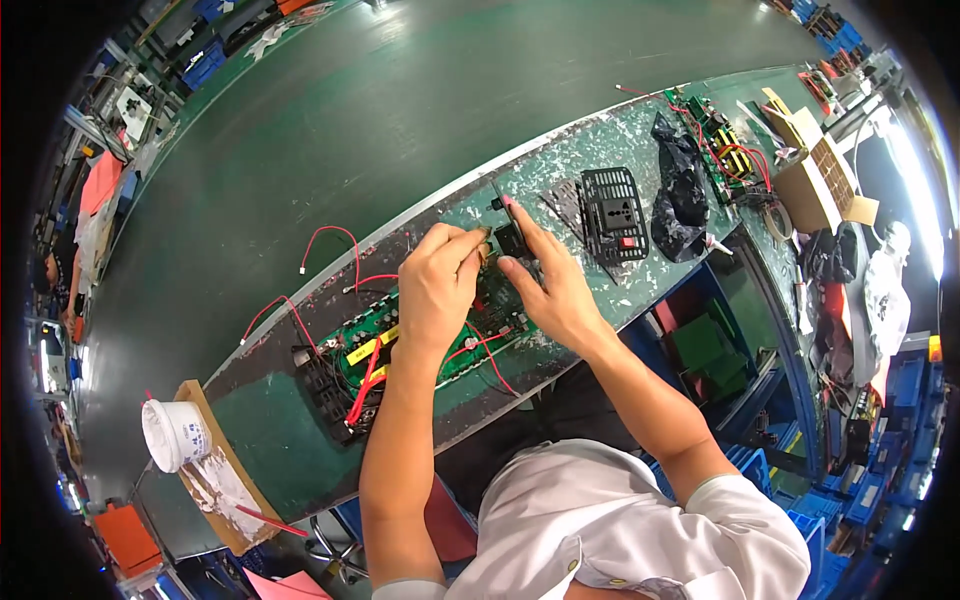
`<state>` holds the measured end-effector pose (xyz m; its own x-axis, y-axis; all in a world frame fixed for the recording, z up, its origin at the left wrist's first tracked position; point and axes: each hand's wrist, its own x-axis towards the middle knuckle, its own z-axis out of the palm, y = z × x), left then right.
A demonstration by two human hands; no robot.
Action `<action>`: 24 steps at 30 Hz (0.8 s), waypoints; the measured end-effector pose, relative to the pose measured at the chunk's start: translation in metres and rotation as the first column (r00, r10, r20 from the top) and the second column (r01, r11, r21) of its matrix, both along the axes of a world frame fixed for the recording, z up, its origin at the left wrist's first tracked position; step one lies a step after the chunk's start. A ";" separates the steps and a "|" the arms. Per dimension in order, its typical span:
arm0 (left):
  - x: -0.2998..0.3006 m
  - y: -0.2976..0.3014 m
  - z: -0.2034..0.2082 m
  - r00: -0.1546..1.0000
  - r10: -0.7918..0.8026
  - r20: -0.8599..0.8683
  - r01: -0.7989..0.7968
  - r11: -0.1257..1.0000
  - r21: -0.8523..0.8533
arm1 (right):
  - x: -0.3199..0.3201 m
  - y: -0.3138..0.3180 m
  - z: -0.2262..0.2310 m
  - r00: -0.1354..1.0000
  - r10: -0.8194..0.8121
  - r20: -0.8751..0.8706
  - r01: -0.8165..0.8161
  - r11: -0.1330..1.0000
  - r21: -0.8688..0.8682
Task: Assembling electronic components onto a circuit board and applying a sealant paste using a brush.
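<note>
Close above the bench, my two hands meet around a small black blocky part (pixel 512 240). My right hand (pixel 556 292) holds it between thumb and stretched forefinger. The fingers of my left hand (pixel 436 285) are pinched together at its left side, over a small brassy bit I cannot make out. Beneath my left wrist lies a green circuit board (pixel 357 340) with yellow-wrapped blocks and red wires, partly hidden by my forearm. A black end piece (pixel 325 398) sits at its left end. Right of my hands lies a black slotted panel (pixel 617 215) with a socket and a red switch.
A crumpled black bag (pixel 679 190), another circuit board (pixel 728 145) and an open cardboard box (pixel 815 180) are at the right. A white tub (pixel 175 435) and a cardboard piece (pixel 250 490) smeared with white paste stand at the left. Loose red wires (pixel 330 230) reach past the board.
</note>
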<state>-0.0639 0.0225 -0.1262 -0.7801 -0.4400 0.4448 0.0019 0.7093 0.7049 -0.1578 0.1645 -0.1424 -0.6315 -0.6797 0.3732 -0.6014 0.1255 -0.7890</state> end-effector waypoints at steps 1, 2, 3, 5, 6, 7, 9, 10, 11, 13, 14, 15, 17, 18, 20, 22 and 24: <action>0.000 0.002 -0.001 1.000 0.008 -0.006 -0.007 0.999 0.047 | -0.001 0.002 0.001 0.996 0.026 0.085 -0.026 1.000 -0.004; 0.001 0.002 -0.002 1.000 0.009 -0.004 -0.009 0.999 0.047 | 0.000 0.002 0.002 0.984 0.056 0.170 -0.055 0.998 -0.012; 0.002 0.002 -0.003 1.000 0.005 -0.010 -0.005 1.000 0.008 | 0.001 0.003 0.005 0.983 0.057 0.172 -0.055 0.998 -0.014; 0.001 0.003 -0.002 1.000 -0.002 -0.014 0.001 0.999 -0.032 | 0.003 0.006 0.011 0.991 0.026 0.131 -0.041 0.993 0.115; 0.000 0.004 0.000 1.000 -0.008 -0.017 0.007 0.999 -0.046 | 0.004 0.008 0.010 0.991 0.024 0.132 -0.039 0.993 0.113; -0.001 0.005 0.001 1.000 -0.014 -0.020 0.013 0.998 -0.061 | 0.004 0.009 0.009 0.998 0.001 0.060 -0.010 0.990 0.142; -0.001 0.005 0.004 1.000 -0.029 0.001 0.029 0.984 -0.175 | 0.005 0.010 0.007 1.000 -0.023 -0.012 0.025 0.986 0.163; -0.001 0.006 0.006 0.999 -0.038 0.021 0.043 0.958 -0.284 | 0.005 0.009 0.007 0.997 -0.012 0.083 -0.002 0.985 0.173; 0.000 0.006 0.008 0.999 -0.031 0.009 0.032 0.962 -0.273 | 0.006 0.007 0.008 0.984 0.004 0.178 -0.036 0.984 0.177; 0.001 0.007 0.009 0.999 -0.047 0.003 0.047 0.965 -0.257 | 0.009 0.011 0.010 0.996 0.015 0.089 -0.030 0.985 0.172; 0.002 0.006 0.009 0.998 -0.062 -0.007 0.059 0.970 -0.237 | 0.010 0.010 0.010 1.000 0.024 -0.006 -0.023 0.985 0.171; 0.000 0.007 0.009 0.999 -0.048 -0.008 0.046 0.980 -0.193 | 0.010 0.009 0.010 0.987 -0.034 -0.156 0.057 0.988 0.142; 0.003 0.006 0.018 0.994 -0.034 0.105 0.042 0.996 -0.077 | 0.003 0.010 0.010 1.000 0.014 0.011 -0.016 0.981 0.191; 0.006 0.003 0.025 0.982 -0.028 0.186 0.031 0.999 -0.011 | -0.002 0.010 0.008 0.992 0.049 0.115 -0.073 0.975 0.208; 0.022 -0.011 0.044 0.952 0.053 0.301 -0.007 0.989 -0.150 | -0.004 0.012 0.006 0.922 0.065 0.382 -0.117 0.987 0.114; 0.035 -0.032 0.055 0.873 0.117 0.473 0.026 0.958 -0.285 | -0.005 0.014 0.000 0.779 0.100 0.619 -0.143 0.990 0.020; 0.043 -0.054 0.048 0.766 0.186 0.615 0.103 0.909 -0.404 | -0.002 0.010 -0.009 0.905 0.085 0.417 -0.073 0.996 -0.046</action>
<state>-0.0210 -0.0316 -0.0781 -0.9253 -0.3793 -0.0006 -0.3724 0.9080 0.1919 -0.1593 0.1742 -0.1518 -0.6782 -0.7270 0.1067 -0.2227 0.0650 -0.9727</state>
